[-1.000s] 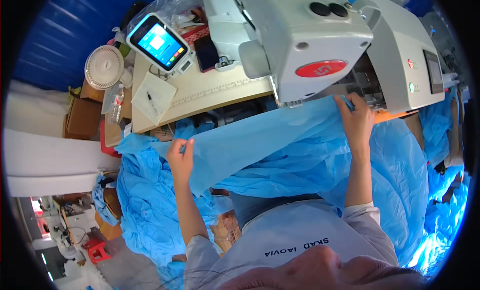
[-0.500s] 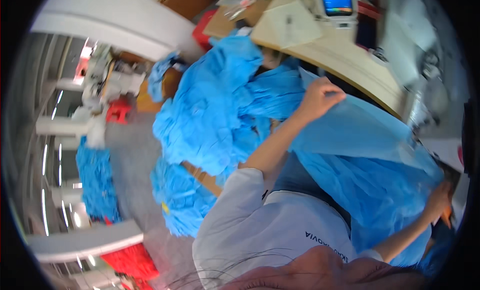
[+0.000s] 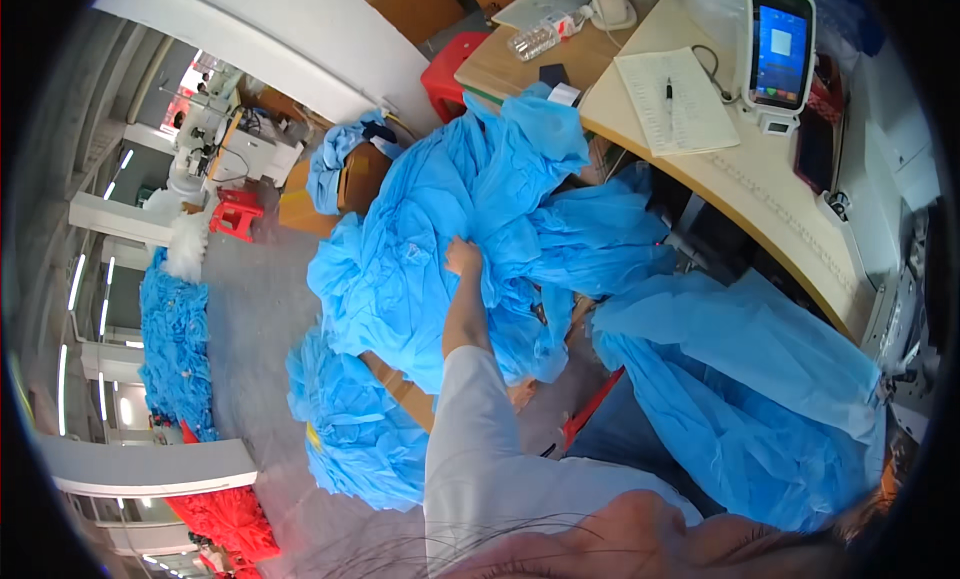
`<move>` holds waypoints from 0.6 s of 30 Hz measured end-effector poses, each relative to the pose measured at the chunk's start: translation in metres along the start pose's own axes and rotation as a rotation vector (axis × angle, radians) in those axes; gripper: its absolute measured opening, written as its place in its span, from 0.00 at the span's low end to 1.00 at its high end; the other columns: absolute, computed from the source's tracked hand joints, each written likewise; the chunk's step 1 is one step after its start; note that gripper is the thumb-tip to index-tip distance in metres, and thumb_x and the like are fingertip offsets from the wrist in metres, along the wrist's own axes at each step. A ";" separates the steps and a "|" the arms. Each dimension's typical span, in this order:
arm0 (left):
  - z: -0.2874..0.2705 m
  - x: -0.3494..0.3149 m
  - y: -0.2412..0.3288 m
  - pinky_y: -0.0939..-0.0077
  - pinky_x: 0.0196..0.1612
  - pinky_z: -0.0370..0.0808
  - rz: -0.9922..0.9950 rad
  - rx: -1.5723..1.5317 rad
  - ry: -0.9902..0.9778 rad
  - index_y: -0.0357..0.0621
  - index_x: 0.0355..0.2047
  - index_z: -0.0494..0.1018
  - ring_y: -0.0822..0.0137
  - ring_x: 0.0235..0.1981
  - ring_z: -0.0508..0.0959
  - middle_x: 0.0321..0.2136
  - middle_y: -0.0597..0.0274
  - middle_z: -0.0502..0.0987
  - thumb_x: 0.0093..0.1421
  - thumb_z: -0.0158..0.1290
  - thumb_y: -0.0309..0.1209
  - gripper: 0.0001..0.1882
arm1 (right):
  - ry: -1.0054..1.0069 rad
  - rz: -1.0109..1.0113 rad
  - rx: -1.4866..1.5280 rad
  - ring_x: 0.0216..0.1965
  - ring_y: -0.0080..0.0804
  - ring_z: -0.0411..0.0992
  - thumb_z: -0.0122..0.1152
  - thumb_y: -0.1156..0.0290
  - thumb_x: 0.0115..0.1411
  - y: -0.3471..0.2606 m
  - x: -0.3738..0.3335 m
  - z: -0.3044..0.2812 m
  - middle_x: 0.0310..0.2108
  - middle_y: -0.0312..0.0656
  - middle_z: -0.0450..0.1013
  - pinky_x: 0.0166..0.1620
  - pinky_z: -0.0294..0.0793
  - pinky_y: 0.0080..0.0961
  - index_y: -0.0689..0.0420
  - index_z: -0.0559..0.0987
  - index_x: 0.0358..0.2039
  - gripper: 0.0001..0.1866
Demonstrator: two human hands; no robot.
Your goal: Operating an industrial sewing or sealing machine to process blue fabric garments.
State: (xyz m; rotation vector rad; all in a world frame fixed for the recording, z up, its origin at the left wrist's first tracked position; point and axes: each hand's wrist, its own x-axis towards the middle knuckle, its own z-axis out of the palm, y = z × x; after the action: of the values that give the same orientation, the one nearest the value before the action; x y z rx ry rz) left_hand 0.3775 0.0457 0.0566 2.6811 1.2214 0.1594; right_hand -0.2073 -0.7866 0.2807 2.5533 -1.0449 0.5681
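Note:
My left hand (image 3: 462, 257) reaches out over a large heap of thin blue fabric pieces (image 3: 400, 279). Its fingers are curled closed on the crumpled blue fabric at the heap's middle. A separate blue fabric piece (image 3: 740, 349) drapes across my lap and runs to the machine part (image 3: 905, 379) at the right edge. It looks thin and partly see-through, with loose folds hanging down. My right hand cannot be made out; the lower right rim is dark and crowded.
A table (image 3: 770, 209) with a paper sheet and pen (image 3: 669, 104), a device with a lit screen (image 3: 779, 49), a bottle (image 3: 540, 39) and a small fan (image 3: 608, 1) stands ahead. Red stools (image 3: 455, 71), cardboard boxes (image 3: 362, 179) and more blue (image 3: 178, 349) and red heaps (image 3: 228, 524) lie around.
My left hand has let go of the draped blue piece and swung left onto the heap. That piece now lies lower, and my right hand has gone from sight.

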 end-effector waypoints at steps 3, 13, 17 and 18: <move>0.006 -0.045 -0.049 0.54 0.38 0.72 0.621 -0.186 -0.083 0.38 0.41 0.70 0.42 0.34 0.74 0.34 0.39 0.74 0.57 0.49 0.35 0.15 | -0.348 -0.087 0.171 0.55 0.49 0.64 0.56 0.67 0.56 -0.069 -0.050 0.012 0.56 0.54 0.64 0.57 0.64 0.35 0.61 0.65 0.58 0.29; -0.091 -0.180 -0.082 0.51 0.53 0.62 1.062 -0.372 0.041 0.39 0.51 0.64 0.45 0.49 0.68 0.49 0.45 0.68 0.48 0.61 0.41 0.33 | -0.537 -0.113 0.308 0.59 0.57 0.58 0.56 0.76 0.50 -0.143 -0.031 -0.051 0.55 0.62 0.62 0.60 0.59 0.39 0.69 0.65 0.55 0.30; -0.092 -0.123 0.005 0.37 0.59 0.46 0.932 -0.147 0.322 0.45 0.56 0.63 0.45 0.57 0.61 0.54 0.49 0.65 0.49 0.58 0.51 0.38 | -0.449 0.069 0.147 0.59 0.51 0.60 0.50 0.79 0.54 -0.004 -0.088 -0.126 0.56 0.58 0.63 0.60 0.59 0.37 0.65 0.65 0.57 0.27; -0.088 -0.106 0.019 0.36 0.60 0.45 0.871 -0.034 0.232 0.46 0.57 0.62 0.46 0.57 0.60 0.54 0.51 0.65 0.49 0.58 0.52 0.38 | -0.471 0.136 0.006 0.59 0.51 0.60 0.49 0.79 0.54 0.036 -0.108 -0.145 0.56 0.58 0.63 0.60 0.59 0.37 0.65 0.65 0.57 0.27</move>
State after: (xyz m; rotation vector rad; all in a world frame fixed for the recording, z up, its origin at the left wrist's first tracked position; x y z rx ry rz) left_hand 0.3066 -0.0357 0.1442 3.0172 -0.0005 0.6059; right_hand -0.3380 -0.6842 0.3611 2.7015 -1.3737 -0.0103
